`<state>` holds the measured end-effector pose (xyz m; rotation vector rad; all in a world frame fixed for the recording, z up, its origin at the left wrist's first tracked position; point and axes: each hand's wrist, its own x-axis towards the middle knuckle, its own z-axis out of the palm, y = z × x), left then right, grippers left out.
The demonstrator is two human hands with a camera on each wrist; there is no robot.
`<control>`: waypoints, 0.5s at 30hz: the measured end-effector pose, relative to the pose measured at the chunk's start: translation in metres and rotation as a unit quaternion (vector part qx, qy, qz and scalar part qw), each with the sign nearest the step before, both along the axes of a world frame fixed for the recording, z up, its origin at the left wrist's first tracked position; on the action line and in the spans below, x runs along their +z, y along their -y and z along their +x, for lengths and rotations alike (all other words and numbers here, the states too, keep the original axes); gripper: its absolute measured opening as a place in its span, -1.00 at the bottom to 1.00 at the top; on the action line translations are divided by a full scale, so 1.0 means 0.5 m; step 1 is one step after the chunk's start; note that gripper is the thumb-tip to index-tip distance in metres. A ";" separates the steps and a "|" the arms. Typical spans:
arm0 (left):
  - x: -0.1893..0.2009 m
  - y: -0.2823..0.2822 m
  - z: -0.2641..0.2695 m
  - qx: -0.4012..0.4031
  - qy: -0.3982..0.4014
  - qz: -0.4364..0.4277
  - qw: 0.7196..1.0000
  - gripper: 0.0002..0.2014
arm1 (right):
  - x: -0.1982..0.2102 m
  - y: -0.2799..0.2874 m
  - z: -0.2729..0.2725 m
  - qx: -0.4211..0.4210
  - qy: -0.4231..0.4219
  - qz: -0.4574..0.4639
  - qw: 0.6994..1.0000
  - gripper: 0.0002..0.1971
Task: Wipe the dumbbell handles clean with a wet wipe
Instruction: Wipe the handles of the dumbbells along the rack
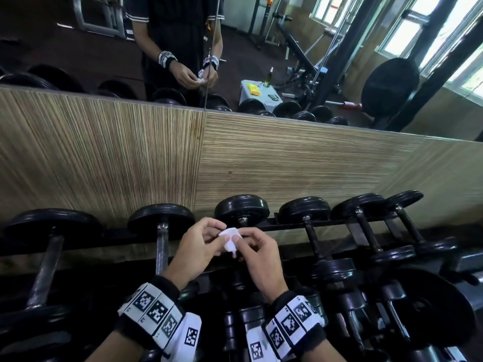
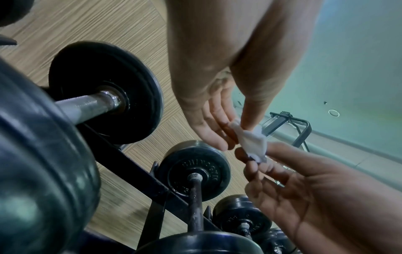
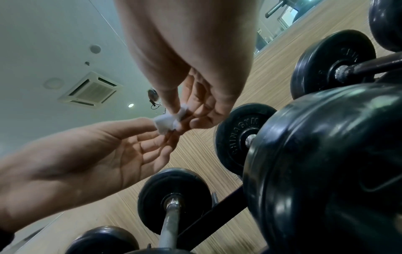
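- Head view: left hand (image 1: 198,246) and right hand (image 1: 257,253) each pinch the small white wet wipe (image 1: 230,239) between thumb and fingertips, above the racked dumbbell handles (image 1: 161,248).
- Advice: unfold it fully, then wrap a handle.

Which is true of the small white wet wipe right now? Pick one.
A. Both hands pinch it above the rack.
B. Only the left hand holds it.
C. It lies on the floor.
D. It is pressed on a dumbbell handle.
A: the small white wet wipe is pinched between the left hand and right hand, clear of every handle.
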<state>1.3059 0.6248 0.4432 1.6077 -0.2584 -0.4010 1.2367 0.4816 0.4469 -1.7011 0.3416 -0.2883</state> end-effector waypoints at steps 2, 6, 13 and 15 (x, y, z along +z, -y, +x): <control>0.001 0.001 -0.004 -0.015 0.004 0.004 1.000 -0.86 | 0.001 -0.004 -0.002 -0.014 0.011 0.010 1.000 -0.93; 0.000 -0.001 -0.008 0.017 -0.019 -0.021 0.999 -0.93 | -0.001 -0.014 -0.010 0.029 -0.007 0.089 0.996 -0.84; 0.006 -0.015 -0.005 -0.042 -0.136 -0.065 0.988 -0.88 | -0.010 0.006 -0.005 0.021 -0.004 0.136 0.991 -0.85; 0.012 -0.017 -0.005 -0.050 -0.170 -0.079 0.981 -0.85 | -0.012 0.011 -0.007 0.025 -0.007 0.136 0.990 -0.85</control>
